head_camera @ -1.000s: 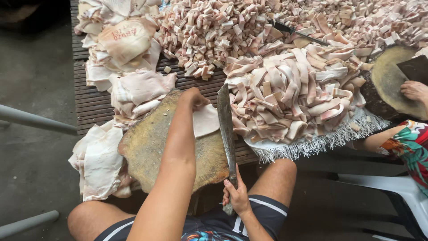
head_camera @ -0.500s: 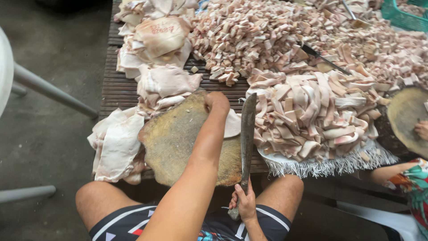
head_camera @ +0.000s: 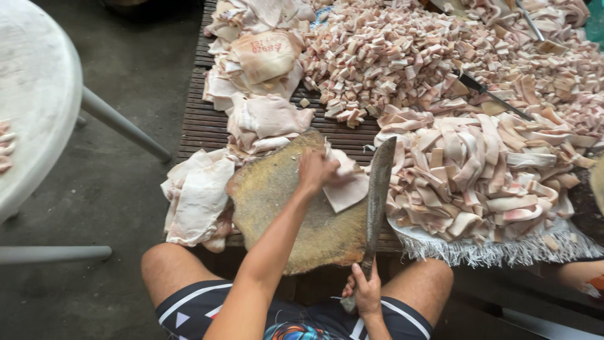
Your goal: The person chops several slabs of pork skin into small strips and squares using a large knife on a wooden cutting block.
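The slatted table (head_camera: 201, 119) in front of me is heaped with pork skin: small cubes (head_camera: 390, 56) across the far side, long strips (head_camera: 478, 170) on a frayed white sack (head_camera: 503, 249) to my right, whole slabs (head_camera: 261, 60) stacked at the far left and more slabs (head_camera: 198, 195) hanging off the near left corner. A white plastic table (head_camera: 31, 101) stands off to my left.

Between my knees sits the round wooden block (head_camera: 283, 214), worn and yellowed. On its far right edge lies one flat piece of skin (head_camera: 347, 189), partly over the block and partly over its rim.

I judge this the moment of setting the piece for cutting. My left hand (head_camera: 316, 170) lies on top of it, fingers curled down and pressing its near left part; the rest of the piece spreads out to the right of my fingertips, towards the blade.

My right hand (head_camera: 365, 293) is wrapped shut around the handle of the cleaver (head_camera: 379, 189), low by my lap. The blade points away from me, just beside the piece's right edge, and I cannot tell if they touch.

The next move, as I see it, calls for pulling the piece square onto the block and keeping my left fingers tucked clear of the edge.
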